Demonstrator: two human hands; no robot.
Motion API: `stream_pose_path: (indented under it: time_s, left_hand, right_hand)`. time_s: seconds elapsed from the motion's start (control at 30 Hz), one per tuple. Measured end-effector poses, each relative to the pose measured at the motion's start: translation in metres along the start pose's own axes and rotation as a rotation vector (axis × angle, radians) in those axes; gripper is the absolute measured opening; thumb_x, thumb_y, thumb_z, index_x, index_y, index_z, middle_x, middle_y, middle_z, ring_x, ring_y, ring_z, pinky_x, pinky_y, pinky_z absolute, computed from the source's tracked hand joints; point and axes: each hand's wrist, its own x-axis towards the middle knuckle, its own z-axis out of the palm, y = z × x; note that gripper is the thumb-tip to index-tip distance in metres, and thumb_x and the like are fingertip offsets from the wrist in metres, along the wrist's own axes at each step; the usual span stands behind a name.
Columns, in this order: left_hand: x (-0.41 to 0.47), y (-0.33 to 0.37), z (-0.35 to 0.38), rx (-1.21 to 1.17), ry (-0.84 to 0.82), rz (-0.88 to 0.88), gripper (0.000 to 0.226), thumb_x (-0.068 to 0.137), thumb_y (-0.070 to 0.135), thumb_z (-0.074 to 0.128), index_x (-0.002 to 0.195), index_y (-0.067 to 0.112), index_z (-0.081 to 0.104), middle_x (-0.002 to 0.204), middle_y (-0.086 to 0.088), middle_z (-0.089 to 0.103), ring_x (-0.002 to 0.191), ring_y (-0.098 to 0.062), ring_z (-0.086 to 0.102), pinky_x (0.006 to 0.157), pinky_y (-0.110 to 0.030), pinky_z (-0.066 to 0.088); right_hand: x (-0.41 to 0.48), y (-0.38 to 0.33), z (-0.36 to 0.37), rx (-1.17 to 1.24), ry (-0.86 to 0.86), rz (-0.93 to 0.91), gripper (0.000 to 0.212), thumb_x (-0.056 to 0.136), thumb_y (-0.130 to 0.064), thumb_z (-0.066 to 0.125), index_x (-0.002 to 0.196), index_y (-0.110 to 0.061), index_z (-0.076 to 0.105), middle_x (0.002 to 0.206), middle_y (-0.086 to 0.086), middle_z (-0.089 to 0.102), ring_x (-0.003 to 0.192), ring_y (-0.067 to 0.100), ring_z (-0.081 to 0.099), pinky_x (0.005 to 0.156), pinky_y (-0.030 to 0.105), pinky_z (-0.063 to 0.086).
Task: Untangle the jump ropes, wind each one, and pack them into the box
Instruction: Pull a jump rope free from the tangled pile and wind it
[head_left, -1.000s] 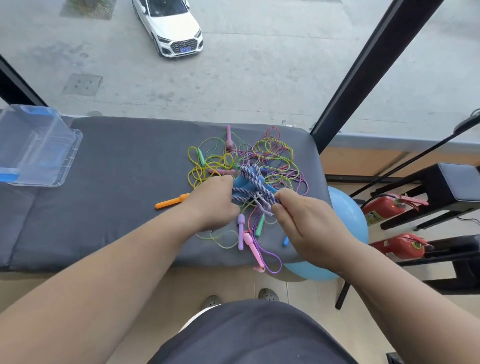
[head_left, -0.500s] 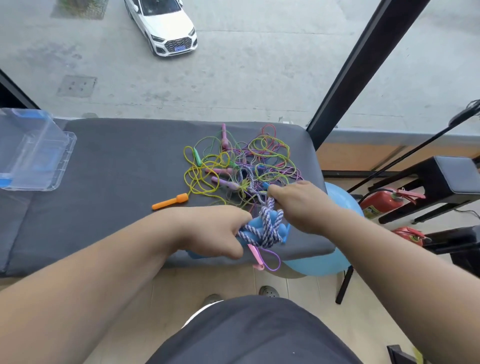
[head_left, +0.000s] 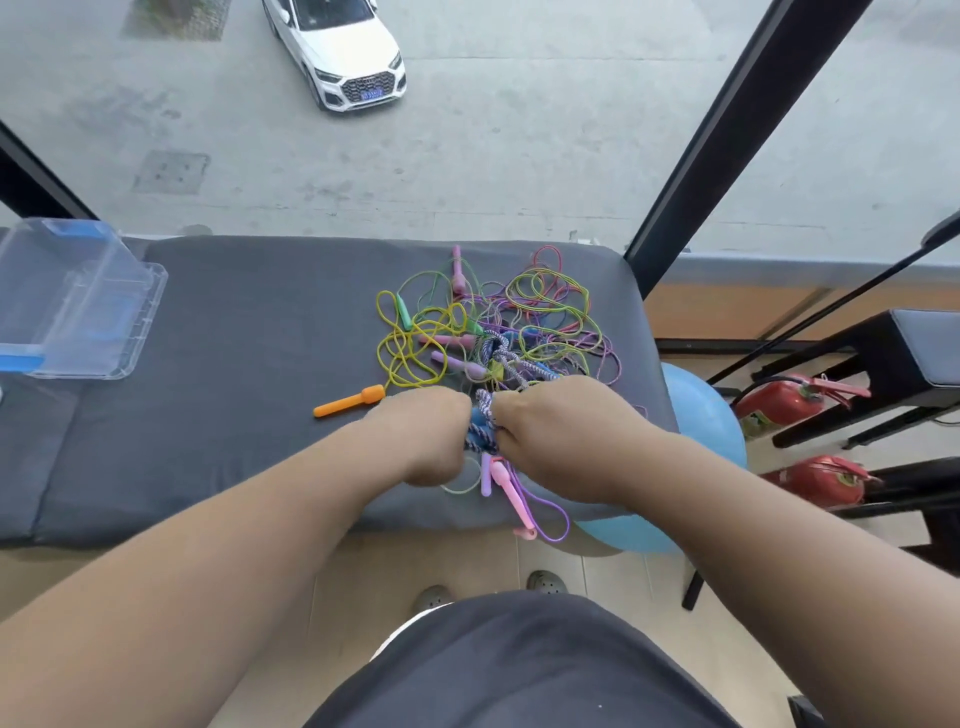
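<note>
- Grey padded bench (head_left: 234, 364): the work surface. A wide bare stretch runs left of the work. The right end and near edge lie close to it. Recommendation: draw freed rope leftward, never toward the near edge.
- Clear box (head_left: 78, 306): stands on the bench's far-left end, well apart from the ropes. Only an orange handle (head_left: 348, 402) lies along the way to it.
- Tangle of jump ropes (head_left: 493, 322): thin coloured cords heaped loosely at the bench's right end, just beyond the hands.
- Left hand (head_left: 421, 436) and right hand (head_left: 561, 436): knuckles up, side by side at the heap's near margin. Both are clenched around the braided rope; the fingertips are hidden.
- Braided rope (head_left: 483, 426): blue-and-white, bunched between the hands, with one strand running up into the heap. In my judgement, hard winding now would drag thin cords along. Better that the left hand steadies the coil while the right eases the strand out in short lifts.
- Pink handle (head_left: 511, 488): lies at the near edge, its purple loop overhanging. A pull on the heap could tip it to the floor.
</note>
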Motion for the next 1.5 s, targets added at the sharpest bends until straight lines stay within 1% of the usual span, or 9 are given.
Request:
stream_pose_path:
  time_s: [0.1,0.23,0.33,0.47,0.7,0.9,1.0,1.2,1.5]
  left_hand:
    - [0.004,-0.006,-0.008,-0.343,-0.013,-0.032,0.012,0.081,0.01,0.057,0.073,0.012,0.048,0.068,-0.007,0.052,0.059,-0.022,0.043,0.052,-0.03,0.035]
    - [0.002,-0.015,-0.011,-0.728,0.066,-0.159,0.013,0.073,0.006,0.062,0.071,0.013,0.051,0.059,-0.003,0.054,0.05,-0.017,0.049,0.049,-0.022,0.039]
    - [-0.004,-0.007,-0.012,-0.859,0.057,-0.131,0.02,0.076,0.0,0.064,0.087,0.011,0.053,0.064,-0.005,0.059,0.042,-0.009,0.051,0.044,-0.019,0.04]
    - [-0.008,0.0,-0.01,-0.954,0.065,-0.103,0.034,0.071,0.001,0.068,0.096,0.01,0.046,0.073,-0.009,0.056,0.048,-0.011,0.049,0.049,-0.025,0.042]
    - [-0.023,0.004,-0.016,-0.995,0.039,0.13,0.04,0.052,0.012,0.071,0.087,0.011,0.05,0.091,-0.023,0.071,0.076,-0.028,0.064,0.075,-0.06,0.054]
    - [-0.035,0.014,-0.018,-0.527,0.004,0.316,0.038,0.064,0.005,0.073,0.082,0.031,0.053,0.069,0.011,0.063,0.057,-0.006,0.049,0.053,-0.025,0.041]
    - [-0.038,0.019,-0.01,-0.338,0.009,0.352,0.038,0.067,0.012,0.074,0.1,0.03,0.067,0.084,0.007,0.07,0.069,-0.011,0.059,0.062,-0.024,0.049]
    - [-0.032,0.013,0.001,-0.033,0.032,0.23,0.046,0.073,0.021,0.069,0.119,0.021,0.071,0.107,-0.003,0.071,0.099,-0.024,0.064,0.079,-0.037,0.056]
    - [-0.016,0.023,0.002,0.141,0.074,0.067,0.036,0.081,0.017,0.067,0.116,0.021,0.069,0.107,-0.006,0.067,0.097,-0.03,0.067,0.067,-0.033,0.05]
  right_hand:
    - [-0.016,0.004,0.017,0.033,-0.015,0.059,0.03,0.097,-0.032,0.057,0.076,-0.019,0.04,0.058,-0.005,0.017,0.049,0.029,0.034,0.044,0.039,0.038]
    - [-0.043,0.012,0.028,0.184,0.04,0.131,0.04,0.089,-0.033,0.065,0.073,-0.024,0.029,0.06,-0.01,0.008,0.047,0.026,0.026,0.038,0.036,0.036]
    - [-0.05,0.012,0.046,0.269,0.029,0.195,0.039,0.096,-0.054,0.019,0.081,-0.02,0.033,0.058,-0.006,0.027,0.057,0.032,0.042,0.052,0.041,0.034]
    - [-0.052,0.015,0.06,0.345,0.048,0.267,0.028,0.105,-0.038,0.033,0.086,-0.018,0.033,0.064,-0.003,0.038,0.061,0.029,0.039,0.057,0.042,0.031]
    - [-0.05,0.02,0.067,0.414,0.055,0.22,0.023,0.104,-0.035,0.04,0.086,-0.024,0.031,0.067,0.003,0.049,0.062,0.029,0.038,0.056,0.042,0.031]
    - [-0.033,0.033,0.061,0.233,-0.159,-0.026,0.014,0.09,-0.024,0.044,0.085,-0.014,0.054,0.077,0.006,0.061,0.071,0.031,0.057,0.061,0.04,0.048]
    - [-0.017,0.041,0.046,0.152,-0.23,-0.076,0.008,0.098,-0.026,0.044,0.092,-0.02,0.045,0.085,0.004,0.061,0.081,0.031,0.057,0.071,0.044,0.046]
    - [0.005,0.036,0.018,0.073,-0.269,-0.012,0.014,0.099,-0.023,0.04,0.087,-0.017,0.043,0.068,-0.003,0.038,0.072,0.03,0.049,0.062,0.038,0.043]
    - [-0.008,0.012,0.006,0.127,-0.179,0.105,0.018,0.097,-0.027,0.042,0.084,-0.016,0.043,0.065,-0.004,0.032,0.069,0.028,0.041,0.055,0.036,0.029]
